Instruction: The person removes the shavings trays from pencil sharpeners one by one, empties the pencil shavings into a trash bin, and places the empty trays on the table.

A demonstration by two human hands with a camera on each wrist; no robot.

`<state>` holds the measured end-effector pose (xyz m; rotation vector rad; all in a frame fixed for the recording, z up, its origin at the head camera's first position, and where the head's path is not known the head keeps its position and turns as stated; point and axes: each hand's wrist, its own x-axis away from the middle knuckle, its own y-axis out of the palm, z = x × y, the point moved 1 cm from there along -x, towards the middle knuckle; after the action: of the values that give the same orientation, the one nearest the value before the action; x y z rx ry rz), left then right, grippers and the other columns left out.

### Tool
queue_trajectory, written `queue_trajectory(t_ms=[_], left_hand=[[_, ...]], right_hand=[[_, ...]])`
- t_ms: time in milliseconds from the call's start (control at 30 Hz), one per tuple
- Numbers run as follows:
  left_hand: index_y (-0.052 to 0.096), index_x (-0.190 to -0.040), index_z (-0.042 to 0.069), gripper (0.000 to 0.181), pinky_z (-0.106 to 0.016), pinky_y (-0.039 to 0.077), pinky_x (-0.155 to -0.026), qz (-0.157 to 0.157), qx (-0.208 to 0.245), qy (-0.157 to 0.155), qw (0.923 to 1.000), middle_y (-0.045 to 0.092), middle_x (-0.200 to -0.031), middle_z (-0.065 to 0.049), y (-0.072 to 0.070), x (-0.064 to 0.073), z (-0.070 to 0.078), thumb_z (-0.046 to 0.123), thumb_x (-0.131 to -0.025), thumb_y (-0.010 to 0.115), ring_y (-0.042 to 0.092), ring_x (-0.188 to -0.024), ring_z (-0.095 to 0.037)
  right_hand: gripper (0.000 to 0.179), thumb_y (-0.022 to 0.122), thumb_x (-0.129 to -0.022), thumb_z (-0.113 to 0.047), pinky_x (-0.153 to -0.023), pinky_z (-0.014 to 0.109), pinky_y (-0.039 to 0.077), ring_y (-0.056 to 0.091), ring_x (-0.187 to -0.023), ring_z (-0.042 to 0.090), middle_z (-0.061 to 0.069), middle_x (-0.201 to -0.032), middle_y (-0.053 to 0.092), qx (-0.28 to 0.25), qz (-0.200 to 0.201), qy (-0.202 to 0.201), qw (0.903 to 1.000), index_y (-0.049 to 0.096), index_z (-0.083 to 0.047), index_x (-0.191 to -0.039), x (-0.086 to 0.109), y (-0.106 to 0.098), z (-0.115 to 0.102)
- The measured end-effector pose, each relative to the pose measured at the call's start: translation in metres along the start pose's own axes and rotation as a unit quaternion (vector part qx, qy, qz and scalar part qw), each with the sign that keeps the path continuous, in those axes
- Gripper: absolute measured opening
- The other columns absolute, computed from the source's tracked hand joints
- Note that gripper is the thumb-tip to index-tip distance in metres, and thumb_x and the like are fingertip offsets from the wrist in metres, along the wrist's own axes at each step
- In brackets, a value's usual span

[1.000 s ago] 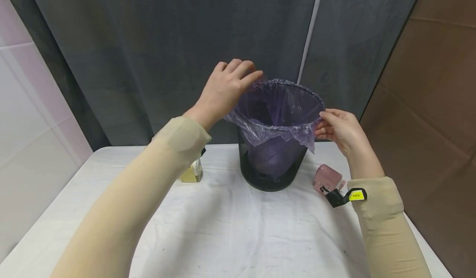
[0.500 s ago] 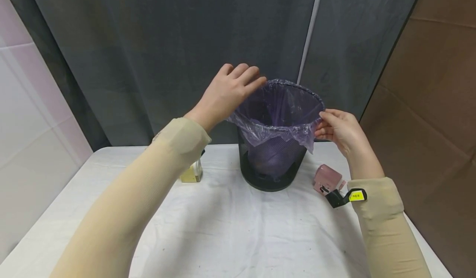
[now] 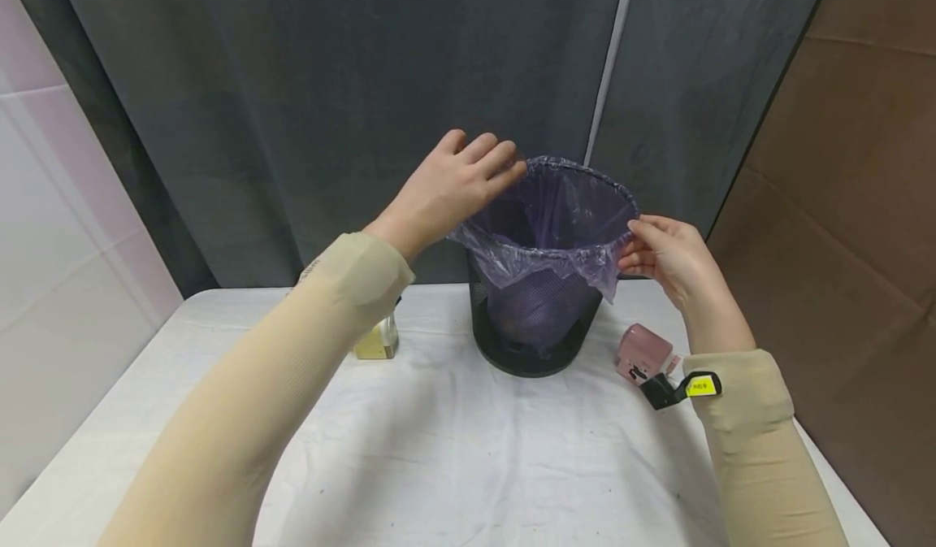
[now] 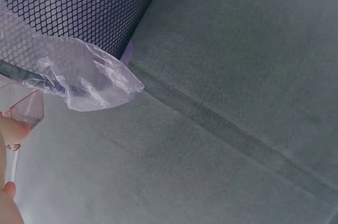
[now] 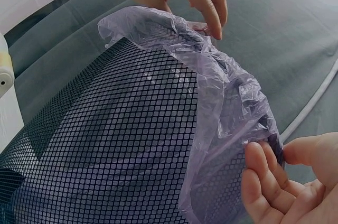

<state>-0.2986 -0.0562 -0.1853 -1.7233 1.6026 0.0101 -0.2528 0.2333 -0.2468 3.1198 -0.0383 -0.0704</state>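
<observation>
A black mesh trash can (image 3: 537, 362) stands toward the back of the table. Over its rim is folded a thin purple trash bag (image 3: 541, 262), its loose edge hanging ragged outside the mesh. At the far left of the rim my left hand (image 3: 453, 185) pinches a bit of the film, which shows stretched at its fingertips in the left wrist view. My right hand (image 3: 676, 258) pinches the bag against the right side of the rim, thumb on one side and curled fingers on the other, clearest in the right wrist view. The bag's lower part shows through the mesh.
A pink object (image 3: 643, 352) with a dark print lies right of the can, partly behind the wrist camera. On the left, a small yellow-and-white item (image 3: 378, 340) is half hidden by the left sleeve. A grey curtain (image 3: 366, 84) hangs behind the white table (image 3: 468, 466).
My left hand has come down slightly and to the right, closer over the can's rim. The right hand keeps its place, and the can stays put.
</observation>
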Motion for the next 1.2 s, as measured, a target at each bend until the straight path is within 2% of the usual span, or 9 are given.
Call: queue_trajectory(t_ms=[167, 433, 700, 1067, 1200], left_hand=[[0.056, -0.136, 0.017, 0.053, -0.044, 0.039, -0.082, -0.011, -0.017, 0.014, 0.9997, 0.051, -0.131, -0.009, -0.0011, 0.0002, 0.0012, -0.005, -0.088, 0.062, 0.044, -0.111, -0.027], [0.055, -0.136, 0.015, 0.052, -0.045, 0.04, -0.088, -0.006, -0.024, 0.029, 0.9993, 0.05, -0.131, -0.009, -0.0012, 0.0, 0.0028, -0.003, -0.088, 0.063, 0.044, -0.112, -0.027], [0.054, -0.137, 0.015, 0.051, -0.045, 0.039, -0.088, -0.02, -0.045, 0.044, 0.9978, 0.05, -0.132, -0.009, -0.0017, -0.0002, 0.0033, -0.002, -0.089, 0.063, 0.043, -0.112, -0.027], [0.058, -0.133, 0.012, 0.047, -0.044, 0.039, -0.085, 0.011, -0.054, 0.066, 0.9963, 0.05, -0.128, -0.01, 0.0002, 0.0037, -0.0002, -0.003, -0.088, 0.064, 0.043, -0.108, -0.027], [0.058, -0.133, 0.011, 0.048, -0.044, 0.038, -0.085, 0.013, -0.057, 0.071, 0.9958, 0.05, -0.128, -0.011, 0.0006, 0.0039, -0.0006, -0.005, -0.088, 0.063, 0.043, -0.107, -0.026]], right_hand=[[0.059, 0.051, -0.1, -0.016, -0.061, 0.025, 0.054, 0.06, -0.055, 0.011, 0.002, -0.069, 0.06, 0.0, 0.002, 0.001, 1.0, 0.024, 0.01, -0.145, -0.0004, -0.0005, 0.0006], [0.059, 0.05, -0.1, -0.016, -0.061, 0.025, 0.054, 0.06, -0.056, 0.011, 0.002, -0.069, 0.06, 0.001, -0.001, -0.001, 1.0, 0.023, 0.01, -0.146, -0.0002, -0.0015, 0.0011], [0.06, 0.051, -0.1, -0.018, -0.061, 0.025, 0.054, 0.061, -0.056, 0.011, 0.002, -0.069, 0.06, 0.005, -0.003, -0.007, 1.0, 0.024, 0.011, -0.145, 0.0001, -0.0013, 0.0023], [0.061, 0.051, -0.1, -0.019, -0.063, 0.026, 0.054, 0.061, -0.058, 0.012, 0.003, -0.072, 0.06, 0.015, 0.002, 0.0, 0.9999, 0.023, 0.008, -0.147, -0.001, 0.0001, 0.0018], [0.062, 0.052, -0.1, -0.019, -0.063, 0.026, 0.054, 0.061, -0.058, 0.012, 0.003, -0.071, 0.06, 0.011, 0.001, -0.002, 0.9999, 0.023, 0.009, -0.146, -0.0004, 0.0004, 0.0015]])
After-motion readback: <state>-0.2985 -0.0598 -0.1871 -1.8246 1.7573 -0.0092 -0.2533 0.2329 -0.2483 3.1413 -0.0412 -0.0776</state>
